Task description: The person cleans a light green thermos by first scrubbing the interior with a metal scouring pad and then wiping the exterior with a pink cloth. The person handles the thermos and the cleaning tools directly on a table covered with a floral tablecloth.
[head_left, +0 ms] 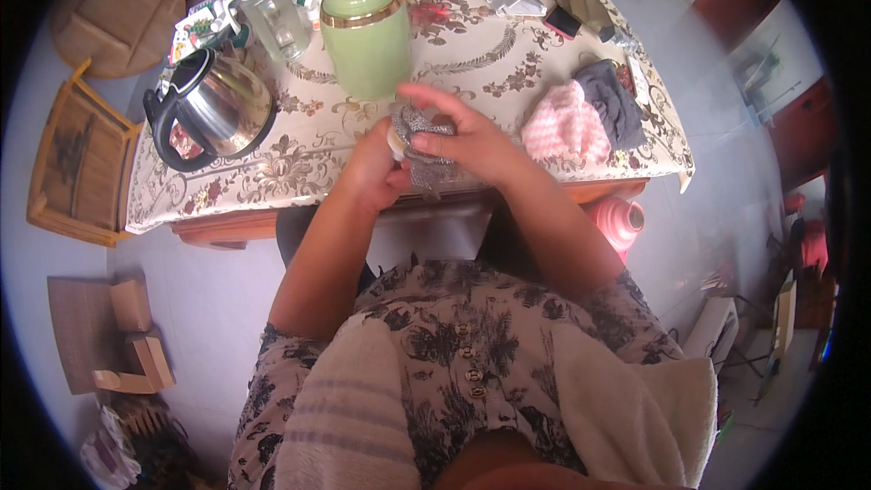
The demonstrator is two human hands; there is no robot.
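Over the table's front edge, both of my hands are brought together. Wrapped around the left side of a small pale, round-edged piece point(396, 142) is my left hand point(370, 161); most of that piece is hidden, so I cannot tell its kind. My right hand point(464, 138) presses a crumpled grey cloth point(426, 163) against it, thumb on the cloth and index finger stretched out. Just beyond my hands stands a light green thermos flask point(366, 50), upright, with a gold band and its top uncovered.
A steel electric kettle point(222, 109) and a clear pitcher point(277, 23) stand left on the patterned tablecloth point(481, 91). To the right lie a pink checked cloth point(570, 124), a dark grey cloth point(612, 104) and a phone-like dark object point(562, 22). A pink flask-like container point(617, 220) sits below the table's right end.
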